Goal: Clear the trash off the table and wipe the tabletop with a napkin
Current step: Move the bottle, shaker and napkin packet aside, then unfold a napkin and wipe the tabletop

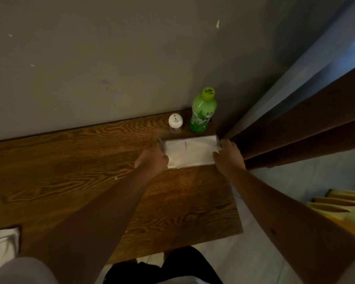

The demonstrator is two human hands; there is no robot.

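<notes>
A white pack of napkins (190, 151) lies near the right end of the wooden table (74, 165). My left hand (152, 158) grips its left end and my right hand (229, 157) grips its right end. The fingertips of both hands are hidden against the pack. Behind the pack, by the wall, stand a green drink bottle (202, 112) with a yellow-green cap and a small clear shaker (175, 124) with a white perforated lid. A tiny white crumb (115, 178) lies on the wood left of my left forearm.
A grey wall (111, 58) runs along the table's far edge. Brown curtains (305, 124) hang at the right, close to my right hand. A white cloth (2, 244) lies at the table's near left corner. Something yellow (344, 210) sits on the pale floor at the right.
</notes>
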